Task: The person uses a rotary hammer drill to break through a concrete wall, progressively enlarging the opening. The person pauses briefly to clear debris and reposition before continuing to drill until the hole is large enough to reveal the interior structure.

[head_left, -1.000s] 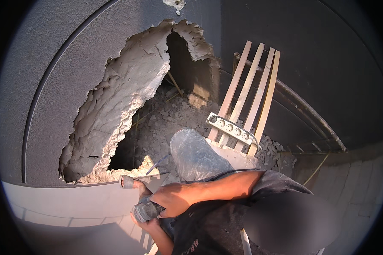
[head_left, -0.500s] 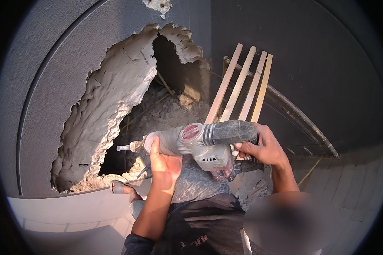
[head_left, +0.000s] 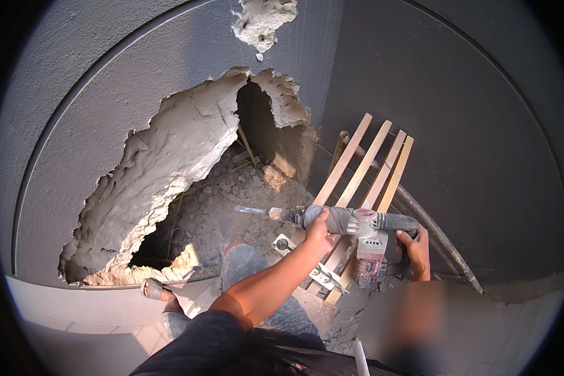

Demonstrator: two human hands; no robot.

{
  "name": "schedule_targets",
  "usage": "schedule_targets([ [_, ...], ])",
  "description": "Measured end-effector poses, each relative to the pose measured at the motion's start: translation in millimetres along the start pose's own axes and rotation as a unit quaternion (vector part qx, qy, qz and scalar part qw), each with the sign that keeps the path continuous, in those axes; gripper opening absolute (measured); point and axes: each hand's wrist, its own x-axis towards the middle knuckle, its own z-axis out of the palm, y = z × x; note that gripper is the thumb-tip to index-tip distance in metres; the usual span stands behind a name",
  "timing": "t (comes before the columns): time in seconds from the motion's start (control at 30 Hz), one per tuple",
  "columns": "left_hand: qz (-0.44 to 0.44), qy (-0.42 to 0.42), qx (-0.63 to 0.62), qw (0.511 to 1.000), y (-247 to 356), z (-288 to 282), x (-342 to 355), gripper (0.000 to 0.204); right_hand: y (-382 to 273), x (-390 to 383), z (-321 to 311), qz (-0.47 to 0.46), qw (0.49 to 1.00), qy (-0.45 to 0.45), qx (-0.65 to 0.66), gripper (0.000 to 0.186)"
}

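Observation:
I hold a grey, dusty demolition hammer level across the front of me, its chisel bit pointing left toward the broken wall. My left hand is wrapped round the barrel just behind the chuck. At the rear, my right hand grips the handle, with part of its fingers hidden behind it. A large ragged hole opens in the grey wall to the left, showing pale broken edges. The bit hangs in front of the hole and rubble, apart from the wall.
Several wooden strips lean beside a metal pole against the dark wall. Broken rubble covers the ground in the hole. Under my arms lies a white power strip. A smaller chipped patch marks the wall above.
The hammer has moved away from me and to the right, and more of its chisel bit shows. My left arm is stretched further out. The view has shifted upward.

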Motion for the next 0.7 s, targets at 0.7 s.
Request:
schedule_targets([
  [0.7, 0.755, 0.068, 0.479, 0.442, 309, -29, -276, 0.052, 72, 88, 9, 0.028, 0.982, 0.050, -0.179, 0.040],
])
